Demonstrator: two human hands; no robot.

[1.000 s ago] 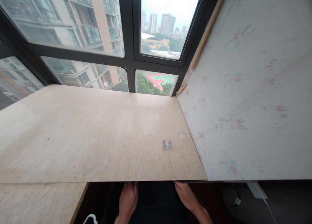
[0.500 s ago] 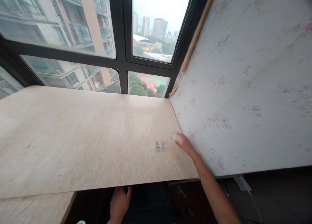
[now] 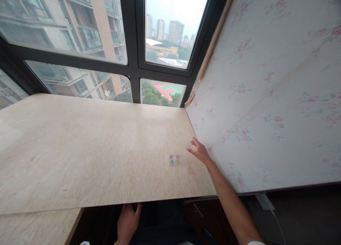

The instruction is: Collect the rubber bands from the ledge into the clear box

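On the beige stone-patterned counter lies a small clear case [image 3: 175, 159] with compartments. Small red, green and yellow ring-shaped pieces show inside it. My right hand [image 3: 199, 151] is just right of and beyond the case, close to the wall. Its thumb and fingers are apart. Something faint and transparent shows beside the fingertips, too unclear to name or to tell whether it is touched. Low in the view, my left hand [image 3: 128, 220] rests by my lap at the counter's front edge, thumb apart from the fingers. Its fingertips are partly hidden beneath the edge.
The counter [image 3: 93, 149] reaches back to a dark-framed window [image 3: 134, 74]. A flower-patterned wall [image 3: 266, 106] bounds it on the right. Peeling trim [image 3: 190, 100] hangs at the corner. Below right, a white cable [image 3: 278, 223] hangs in shadow.
My right hand has opened its thumb and fingers, which were closed on a clear, whitish item. It has shifted slightly away from me. My left hand has moved slightly left.
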